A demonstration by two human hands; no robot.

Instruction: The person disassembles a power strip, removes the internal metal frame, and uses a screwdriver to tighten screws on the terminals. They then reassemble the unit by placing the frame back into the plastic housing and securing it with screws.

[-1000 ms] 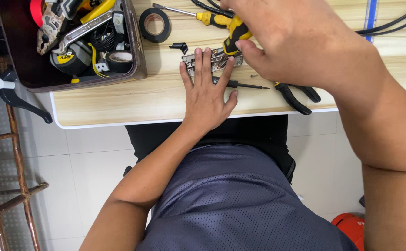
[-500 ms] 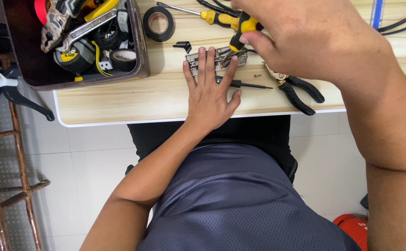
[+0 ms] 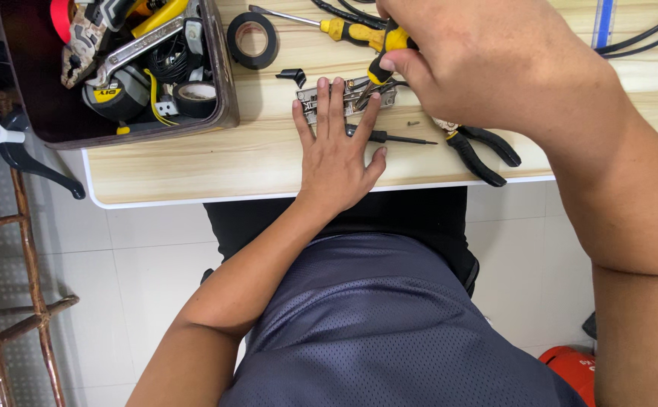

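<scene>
Left hand (image 3: 336, 154): fingers flat, open, pressing metal hinge (image 3: 344, 98) onto tabletop (image 3: 193, 154).
Right hand (image 3: 487, 68): fingers closed around yellow-handled screwdriver (image 3: 383, 56).

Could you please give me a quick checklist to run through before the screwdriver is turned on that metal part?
1. Metal part pinned flat: ok, left hand lies over it on the table.
2. Screwdriver gripped: ok, right hand holds its yellow and black handle.
3. Tip seated in a screw: cannot tell, too small to see.
4. Left fingers away from the tip: not ok, they lie right beside it.
5. Loose screw safe: ok, away from the edge.
6. Pliers clear of the work: ok, lying to the right.
</scene>
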